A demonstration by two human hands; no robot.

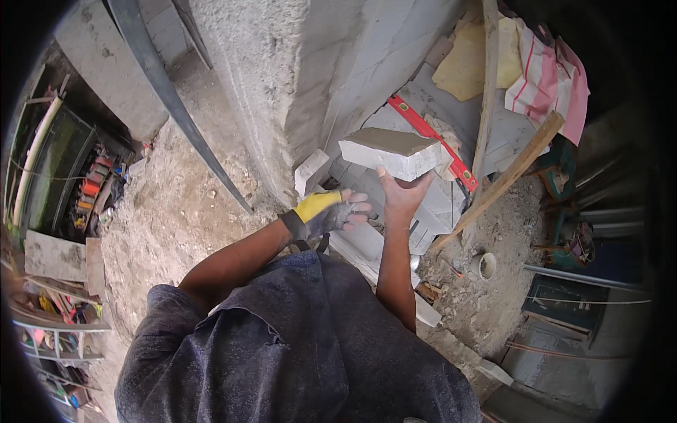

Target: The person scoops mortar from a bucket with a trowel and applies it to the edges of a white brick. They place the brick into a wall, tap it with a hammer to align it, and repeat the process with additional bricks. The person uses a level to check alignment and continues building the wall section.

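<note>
My right hand (405,197) is bare and grips a pale concrete block (388,144) from its near underside, thumb against the front face. The block's upper face is covered in a grey-brown layer that looks like mortar; its sides are whitish. My left hand (330,213) wears a yellow and dark grey glove with bare fingertips. Its fingers are apart, holding nothing, just below and left of the block. A smaller pale block piece (309,173) leans by the wall corner beyond it. Behind the held block, a red spirit level (412,116) lies across stacked pale blocks (441,204).
A rough grey concrete column (261,77) rises ahead. Wooden poles (518,173) slant at the right, near a white bucket (486,266) on rubble. A long dark metal bar (169,99) slants down at the left. Pink-and-white sacking (550,77) hangs at the far right.
</note>
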